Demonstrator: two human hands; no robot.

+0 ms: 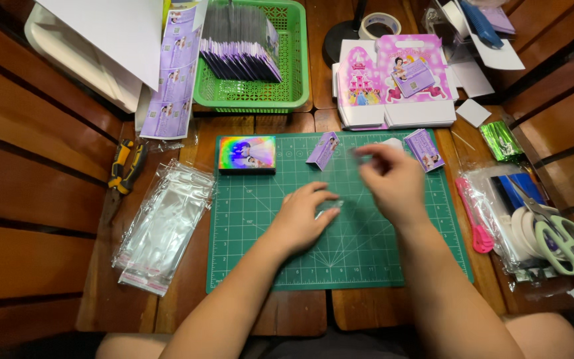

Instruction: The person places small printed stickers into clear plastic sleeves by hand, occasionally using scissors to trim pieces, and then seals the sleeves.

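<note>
My left hand (303, 216) rests on the green cutting mat (247, 226), fingers pressing down a small clear plastic sleeve (330, 211) near the mat's middle. Just above it, my right hand (393, 179) is raised and blurred, fingertips pinched near the sleeve's upper end; whether it grips anything I cannot tell. A stack of holographic cards (247, 155) lies at the mat's top left. A folded purple card (323, 150) stands at the top centre. Another purple card (424, 149) lies at the top right.
A pile of clear bags (164, 223) and pliers (122, 174) lie left of the mat. A green basket (287, 86) of purple cards and a pink printed box (396, 80) stand behind. Green-handled scissors (563, 239), pink tool (476, 219), tape rolls at right.
</note>
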